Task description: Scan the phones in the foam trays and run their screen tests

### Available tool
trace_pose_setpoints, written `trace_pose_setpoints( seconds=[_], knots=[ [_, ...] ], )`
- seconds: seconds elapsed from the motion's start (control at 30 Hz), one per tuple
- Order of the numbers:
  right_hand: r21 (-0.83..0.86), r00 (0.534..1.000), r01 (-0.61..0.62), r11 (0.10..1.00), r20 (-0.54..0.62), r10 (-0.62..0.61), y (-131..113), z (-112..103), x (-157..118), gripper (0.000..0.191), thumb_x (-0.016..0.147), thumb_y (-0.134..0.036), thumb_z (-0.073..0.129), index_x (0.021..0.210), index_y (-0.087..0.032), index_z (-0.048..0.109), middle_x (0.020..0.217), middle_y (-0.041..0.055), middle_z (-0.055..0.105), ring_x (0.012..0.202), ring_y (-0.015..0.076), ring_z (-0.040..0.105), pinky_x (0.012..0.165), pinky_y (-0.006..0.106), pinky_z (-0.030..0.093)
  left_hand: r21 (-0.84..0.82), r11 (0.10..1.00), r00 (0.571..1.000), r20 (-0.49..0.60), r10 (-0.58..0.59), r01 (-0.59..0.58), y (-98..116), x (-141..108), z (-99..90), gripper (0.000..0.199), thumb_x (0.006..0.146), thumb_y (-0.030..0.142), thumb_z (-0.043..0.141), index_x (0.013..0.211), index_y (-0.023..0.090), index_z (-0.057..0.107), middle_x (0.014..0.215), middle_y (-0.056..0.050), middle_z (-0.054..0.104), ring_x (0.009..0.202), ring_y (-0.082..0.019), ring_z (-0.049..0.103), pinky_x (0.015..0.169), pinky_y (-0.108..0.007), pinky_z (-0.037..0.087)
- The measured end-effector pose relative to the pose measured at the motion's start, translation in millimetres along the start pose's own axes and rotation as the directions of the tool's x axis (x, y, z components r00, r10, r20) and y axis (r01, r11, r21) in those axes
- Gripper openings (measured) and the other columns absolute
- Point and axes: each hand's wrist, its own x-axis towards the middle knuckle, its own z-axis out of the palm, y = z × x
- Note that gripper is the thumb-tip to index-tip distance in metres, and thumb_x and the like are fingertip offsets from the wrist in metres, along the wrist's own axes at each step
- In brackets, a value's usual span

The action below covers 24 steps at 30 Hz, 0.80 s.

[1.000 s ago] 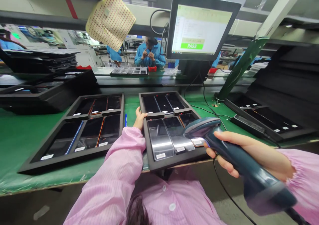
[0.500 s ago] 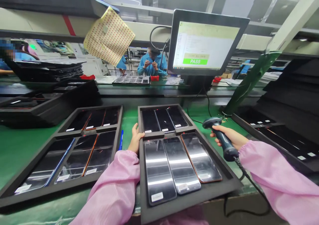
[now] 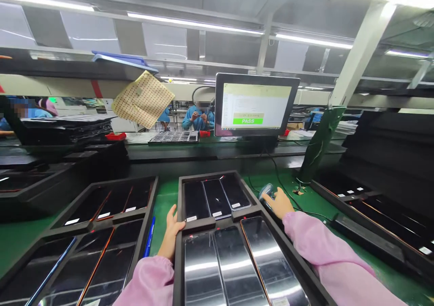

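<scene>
Swung off the phones (image 3: 237, 261) since a second ago, the scanner (image 3: 266, 190), gripped by the right hand (image 3: 280, 203), is at two o'clock beside the black tray (image 3: 199, 225), whose nine-o'clock rim the loosely spread left hand (image 3: 172, 233) touches.

Trays (image 3: 200, 225) of phones (image 3: 235, 265), a monitor (image 3: 257, 100) and blue-clad workers (image 3: 198, 123) show a factory.

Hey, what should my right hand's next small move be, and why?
I'd probably let go of the scanner and bring your right hand to the right rim of the middle tray. The screen reads PASS, the scanner seems to be down beside that tray, and your left hand touches its left rim, so you'd have both sides.
</scene>
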Motion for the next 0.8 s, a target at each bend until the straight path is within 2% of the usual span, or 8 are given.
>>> trace_pose_setpoints(
  seconds=[0.1,0.17,0.27,0.3,0.33,0.4,0.63,0.8],
  knots=[
    [0.025,0.982,0.112,0.993,-0.158,-0.107,-29.1,-12.5,8.5,0.055,0.085,-0.038,0.036,0.126,-0.002,0.034,0.131,0.0251,0.043,0.126,0.0285,0.039,0.103,0.040,0.031,0.006,1.000,1.000,-0.009,-0.011,0.011,0.9,-1.2,0.5,0.073,0.053,0.025,0.063,0.122,0.031,0.040,0.116,-0.002,0.061,0.096,-0.025,0.063,0.078,-0.035,0.053],
    [0.007,0.927,0.298,0.954,-0.240,-0.288,-55.2,-25.2,12.9,0.043,0.082,-0.034,0.039,0.118,-0.011,0.042,0.134,0.0176,0.044,0.129,0.0243,0.034,0.106,0.039,0.026,0.003,1.000,1.000,-0.017,-0.014,0.014,1.7,-1.8,0.7,0.073,0.053,0.026,0.063,0.122,0.031,0.040,0.116,-0.002,0.061,0.096,-0.025,0.064,0.077,-0.034,0.053],
    [-0.167,0.652,0.656,0.736,-0.366,-0.664,-96.0,-41.9,16.9,0.017,0.078,-0.026,0.044,0.093,-0.018,0.050,0.134,0.0146,0.047,0.131,0.0264,0.031,0.107,0.046,0.022,-0.006,1.000,1.000,-0.003,-0.027,0.027,2.3,-1.3,-0.2,0.074,0.052,0.024,0.064,0.122,0.030,0.039,0.115,-0.002,0.062,0.094,-0.023,0.064,0.076,-0.032,0.053],
    [-0.222,0.577,0.706,0.672,-0.370,-0.728,-108.2,-45.7,18.2,0.012,0.078,-0.024,0.044,0.088,-0.019,0.049,0.134,0.0136,0.047,0.132,0.0268,0.031,0.106,0.048,0.021,-0.010,0.999,0.999,0.002,-0.035,0.035,2.4,-1.0,-0.5,0.075,0.052,0.024,0.064,0.122,0.030,0.038,0.117,-0.003,0.061,0.095,-0.023,0.064,0.077,-0.032,0.053],
    [-0.260,0.535,0.728,0.635,-0.365,-0.762,-119.1,-48.6,19.7,0.008,0.078,-0.022,0.044,0.085,-0.020,0.048,0.135,0.0124,0.047,0.132,0.0268,0.031,0.106,0.049,0.020,-0.016,0.999,0.999,0.007,-0.044,0.044,2.5,-0.8,-0.9,0.075,0.053,0.024,0.063,0.123,0.031,0.037,0.119,-0.003,0.060,0.095,-0.023,0.064,0.077,-0.032,0.053],
    [-0.300,0.507,0.735,0.608,-0.354,-0.786,-136.9,-51.8,23.9,0.005,0.079,-0.021,0.044,0.083,-0.021,0.048,0.136,0.0110,0.046,0.133,0.0272,0.030,0.105,0.051,0.020,-0.028,0.998,0.998,0.012,-0.060,0.060,2.9,-1.2,-0.9,0.076,0.053,0.023,0.062,0.124,0.031,0.036,0.123,-0.003,0.057,0.098,-0.025,0.063,0.077,-0.034,0.053],
    [-0.318,0.519,0.712,0.626,-0.361,-0.775,-160.3,-50.8,40.9,0.006,0.080,-0.020,0.043,0.084,-0.020,0.048,0.138,0.0084,0.044,0.133,0.0312,0.027,0.103,0.059,0.017,-0.034,0.997,0.997,0.012,-0.071,0.071,8.1,-7.5,3.7,0.077,0.053,0.025,0.063,0.124,0.031,0.034,0.127,-0.003,0.054,0.099,-0.024,0.063,0.074,-0.031,0.053],
    [-0.283,0.448,0.700,0.655,-0.539,-0.713,-154.0,-47.9,45.0,0.005,0.077,-0.020,0.045,0.081,-0.021,0.045,0.129,0.0108,0.054,0.127,0.0304,0.036,0.101,0.055,0.024,-0.091,0.994,0.998,-0.026,-0.055,0.053,8.8,-8.7,6.1,0.079,0.051,0.022,0.064,0.124,0.025,0.038,0.119,-0.007,0.058,0.094,-0.025,0.064,0.074,-0.032,0.052]
  ],
)
